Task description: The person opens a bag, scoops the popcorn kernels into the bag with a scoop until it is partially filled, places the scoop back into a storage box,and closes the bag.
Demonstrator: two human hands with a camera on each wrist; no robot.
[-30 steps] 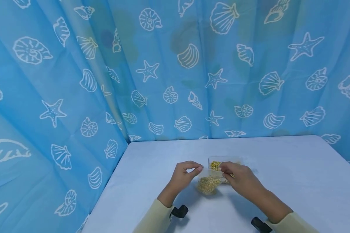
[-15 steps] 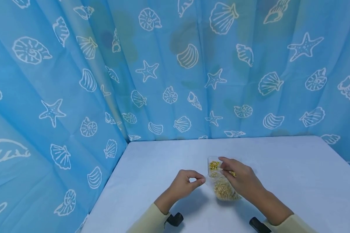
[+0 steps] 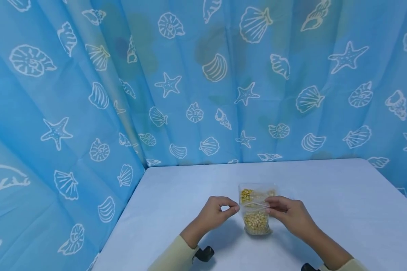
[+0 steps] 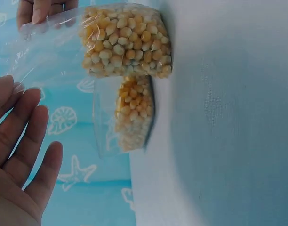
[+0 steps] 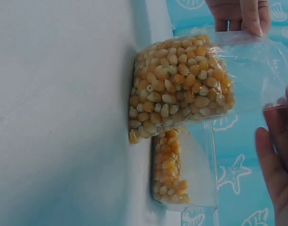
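A clear plastic zip bag (image 3: 256,223) bulges with yellow corn kernels in its lower part, and its upper part is thin and bare. My left hand (image 3: 216,214) pinches the bag's top edge at the left corner between thumb and forefinger. At the opposite corner my right hand (image 3: 289,216) pinches the same edge. In the left wrist view the filled end of the bag (image 4: 127,41) stands close over the white cloth. Just behind it is a clear plastic box (image 5: 207,174) with more corn kernels (image 5: 170,169), partly hidden by the bag.
A white-covered table (image 3: 176,188) carries the bag and box. Behind and to the left hangs a blue curtain (image 3: 190,94) with white shell and starfish prints. A black wrist camera (image 3: 204,254) sits at the left sleeve.
The bag swung to the right, then came back to hang upright between both hands. My right hand shifted down and right to its top corner. The head view has turned slightly.
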